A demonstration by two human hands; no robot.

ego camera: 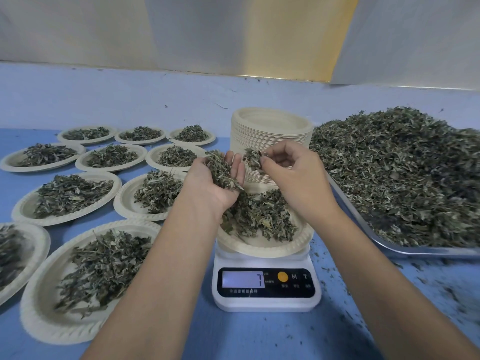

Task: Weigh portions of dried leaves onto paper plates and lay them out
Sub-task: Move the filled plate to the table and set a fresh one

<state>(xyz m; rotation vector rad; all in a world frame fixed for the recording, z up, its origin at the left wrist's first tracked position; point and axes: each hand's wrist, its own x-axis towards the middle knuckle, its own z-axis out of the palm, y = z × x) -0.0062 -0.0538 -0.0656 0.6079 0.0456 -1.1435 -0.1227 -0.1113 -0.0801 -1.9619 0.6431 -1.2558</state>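
My left grip (pixel 202 188): cupped palm-up, carrying dried leaves (pixel 220 172) above the paper plate (pixel 262 246) on the scale (pixel 267 304); right grip (pixel 293 172): pinching a tuft alongside. Risk, I judge: light flakes drift past the rim, skewing my reading. Blue tabletop (pixel 233 339), crumb-strewn at right; filled plates (pixel 67 198) left; pale wall (pixel 181 35) behind.

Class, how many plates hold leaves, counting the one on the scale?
11. Back row: three plates. Second row: three. Third row: two. Front: two, one cut off. One on the scale. Others may lie off-frame.
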